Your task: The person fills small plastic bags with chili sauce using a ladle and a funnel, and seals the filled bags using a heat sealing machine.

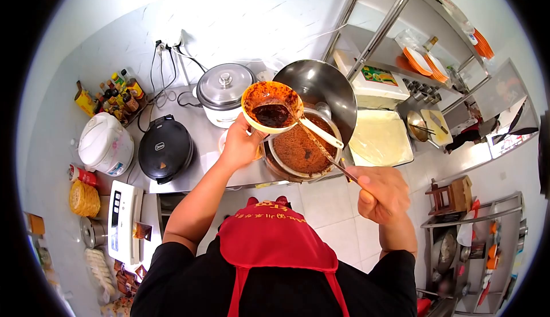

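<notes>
My left hand [243, 144] is closed on an orange-and-white bowl [248, 100] smeared with dark red sauce, tilted over the counter. A white spoon [323, 132] rests across the bowl's right rim, its handle pointing right. In my right hand [382, 195] is a long thin utensil [327, 154], coated with sauce, its tip reaching into the bowl. Below and to the right of the bowl stands a pot [282, 165] holding reddish-brown paste [303, 148]. A large steel bowl [339, 85] sits behind that pot.
Left on the counter are a lidded cooker [225, 85], a black round appliance [166, 150], a white rice cooker [106, 142] and sauce bottles [121, 96]. To the right are a tray with pale content [379, 136] and a metal rack [391, 20].
</notes>
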